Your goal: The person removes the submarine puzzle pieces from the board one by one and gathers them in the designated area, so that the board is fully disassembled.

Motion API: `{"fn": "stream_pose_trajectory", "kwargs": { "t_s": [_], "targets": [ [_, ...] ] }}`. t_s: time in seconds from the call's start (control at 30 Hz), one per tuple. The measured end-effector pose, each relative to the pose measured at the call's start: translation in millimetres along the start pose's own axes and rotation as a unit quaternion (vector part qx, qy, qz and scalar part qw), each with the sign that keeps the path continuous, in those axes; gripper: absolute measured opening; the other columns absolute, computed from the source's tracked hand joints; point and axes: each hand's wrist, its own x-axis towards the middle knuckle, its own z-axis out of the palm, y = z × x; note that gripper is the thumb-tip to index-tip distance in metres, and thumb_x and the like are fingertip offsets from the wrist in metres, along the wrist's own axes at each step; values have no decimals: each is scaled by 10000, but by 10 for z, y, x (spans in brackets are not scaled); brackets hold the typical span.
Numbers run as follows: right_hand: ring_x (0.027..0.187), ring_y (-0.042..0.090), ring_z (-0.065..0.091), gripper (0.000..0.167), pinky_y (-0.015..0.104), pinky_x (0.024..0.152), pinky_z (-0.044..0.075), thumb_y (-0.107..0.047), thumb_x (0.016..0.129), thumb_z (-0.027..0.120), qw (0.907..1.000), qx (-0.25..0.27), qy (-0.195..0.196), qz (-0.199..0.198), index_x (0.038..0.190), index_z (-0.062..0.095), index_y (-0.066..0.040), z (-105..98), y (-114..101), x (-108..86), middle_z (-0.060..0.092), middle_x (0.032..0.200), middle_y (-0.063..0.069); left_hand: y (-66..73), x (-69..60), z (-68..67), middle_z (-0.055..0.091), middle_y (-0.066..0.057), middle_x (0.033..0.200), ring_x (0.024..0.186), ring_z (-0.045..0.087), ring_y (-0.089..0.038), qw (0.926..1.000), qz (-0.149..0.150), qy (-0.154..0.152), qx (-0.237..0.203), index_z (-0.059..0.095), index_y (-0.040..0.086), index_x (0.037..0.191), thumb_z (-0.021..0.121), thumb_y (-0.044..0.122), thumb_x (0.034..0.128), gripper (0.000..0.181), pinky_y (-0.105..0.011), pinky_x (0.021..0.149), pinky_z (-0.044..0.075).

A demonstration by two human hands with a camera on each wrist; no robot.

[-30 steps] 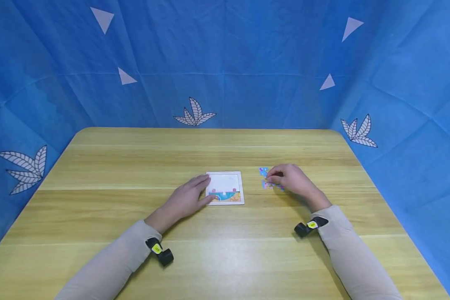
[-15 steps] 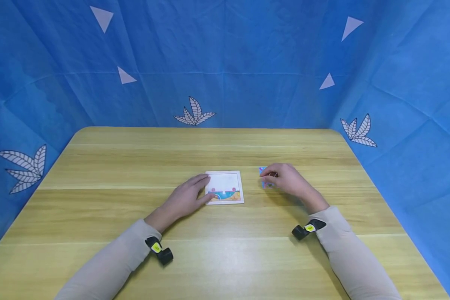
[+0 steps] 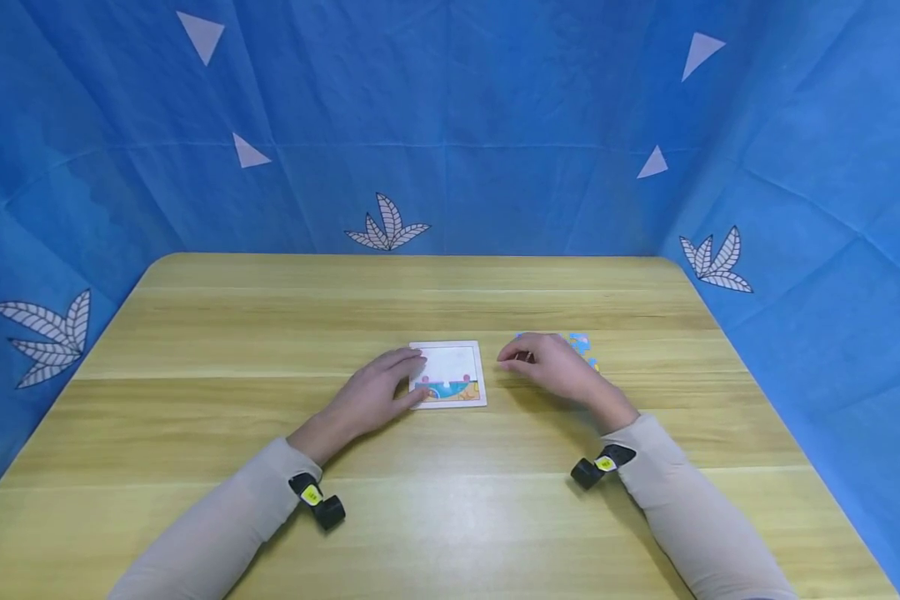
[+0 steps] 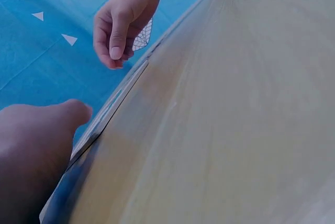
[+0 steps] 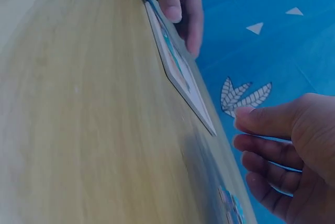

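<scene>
Blue cloth point(image 3: 540, 92) backs the wooden table point(image 3: 450, 533); left hand point(image 3: 371, 390), relaxed, touches a board point(image 3: 450, 362); right hand point(image 3: 551, 365), grip unclear.

The table point(image 3: 450, 467) bears a puzzle board point(image 3: 453, 362) and pieces point(image 3: 580, 342).

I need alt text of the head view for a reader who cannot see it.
A person's left hand rests on the left edge of a white-framed puzzle board with a coloured picture across its lower part. The right hand hovers right of the board, partly hiding colourful puzzle pieces. Blue cloth hangs behind the wooden table.
</scene>
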Motion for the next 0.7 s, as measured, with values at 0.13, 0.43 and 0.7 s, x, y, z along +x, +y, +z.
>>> {"fn": "stream_pose_trajectory", "kwargs": {
  "t_s": [0.13, 0.43, 0.7],
  "targets": [
    [805, 97, 617, 138, 310, 731, 526, -205, 917, 705, 9999, 70, -125, -62, 1016, 742, -117, 46, -64, 41, 681, 910, -63, 20, -12, -28, 537, -80, 1403, 1321, 466, -256, 9988, 478, -43, 49, 608, 81, 1335, 627, 436, 948, 525, -400, 1112, 361],
    [938, 160, 624, 227, 336, 829, 516, -235, 903, 726, 9985, -66, -431, -324, 1098, 722, -120, 144, -200, 100, 681, 1046, -43, 125, -32, 4, 551, -61, 1385, 1298, 486, -237, 9879, 1499, -266, 295, 584, 84, 1360, 619, 423, 956, 528, -394, 1097, 385],
    [963, 165, 590, 315, 344, 864, 492, -296, 856, 774, 9958, -274, -600, -634, 1106, 725, -110, 213, -249, 149, 671, 1068, -10, 191, -41, 48, 571, -85, 1361, 1272, 513, -244, 9767, 2078, -74, 532, 572, 46, 1361, 606, 338, 978, 482, -382, 1072, 417]
  ]
}}
